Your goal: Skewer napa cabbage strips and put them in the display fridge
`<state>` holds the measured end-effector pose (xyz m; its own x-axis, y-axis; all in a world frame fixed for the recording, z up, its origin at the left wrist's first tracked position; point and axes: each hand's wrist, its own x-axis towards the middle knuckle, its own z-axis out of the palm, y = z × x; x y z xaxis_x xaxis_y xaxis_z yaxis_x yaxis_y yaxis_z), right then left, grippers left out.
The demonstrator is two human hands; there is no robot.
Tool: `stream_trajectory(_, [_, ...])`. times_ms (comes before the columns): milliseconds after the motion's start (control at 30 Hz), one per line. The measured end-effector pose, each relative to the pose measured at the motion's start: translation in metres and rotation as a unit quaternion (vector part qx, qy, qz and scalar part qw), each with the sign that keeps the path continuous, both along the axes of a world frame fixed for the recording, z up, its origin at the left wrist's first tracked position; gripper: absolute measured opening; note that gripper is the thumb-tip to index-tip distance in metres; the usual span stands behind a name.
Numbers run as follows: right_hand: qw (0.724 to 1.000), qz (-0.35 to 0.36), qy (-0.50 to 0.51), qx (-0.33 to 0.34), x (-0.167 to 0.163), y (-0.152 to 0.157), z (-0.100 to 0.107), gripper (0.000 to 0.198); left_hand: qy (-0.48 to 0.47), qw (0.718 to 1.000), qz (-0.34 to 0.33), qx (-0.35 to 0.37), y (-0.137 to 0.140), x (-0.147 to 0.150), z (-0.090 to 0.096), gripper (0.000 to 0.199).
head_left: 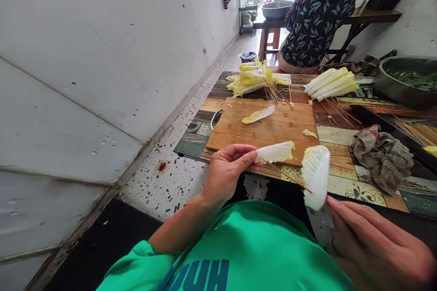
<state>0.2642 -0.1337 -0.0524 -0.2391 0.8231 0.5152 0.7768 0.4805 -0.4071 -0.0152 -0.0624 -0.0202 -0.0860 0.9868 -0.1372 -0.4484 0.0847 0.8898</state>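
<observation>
Threading cabbage leaves onto a skewer, near edge of the table.

Left hand (pixel 227 170) pinched shut on the stem end of a cabbage leaf (pixel 276 152), held level just above the near edge of the cutting board (pixel 266 129); right hand (pixel 372 241) closed by its fingertips on a second leaf (pixel 316 175), upright, with a thin skewer (pixel 287 174) running between the two (its tip seemingly lodged in the second leaf, hard to tell for sure). Step in hand, by the look of it: stringing the leaves together. Next move likely calls for steady alignment and a straight push without splitting the rib. Open room on the near half of the board; a loose leaf (pixel 258 115) farther off, skewered bundles (pixel 254 79) at the far edge, a rag (pixel 382 157) close on the right, wall and floor drop to the left.
</observation>
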Motion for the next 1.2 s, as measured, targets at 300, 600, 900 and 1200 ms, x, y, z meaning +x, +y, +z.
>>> stream_trajectory(300, [0.999,0.021,-0.044,0.003,-0.035,0.033,-0.033,0.023,-0.112,0.981,0.049,-0.150,0.016,0.006,-0.054,0.029])
stream_trajectory(600, [0.950,0.100,0.132,-0.263,-0.044,0.044,-0.040,0.028,-0.154,0.968,0.061,-0.186,0.017,0.004,-0.066,0.017])
stream_trajectory(900, [0.979,0.071,0.121,-0.147,-0.041,0.036,-0.042,0.016,-0.167,0.967,0.065,-0.181,0.018,0.005,-0.065,0.012])
stream_trajectory(1200, [0.987,0.070,0.093,-0.112,-0.040,0.037,-0.044,0.020,-0.159,0.969,0.072,-0.173,0.018,0.006,-0.066,0.016])
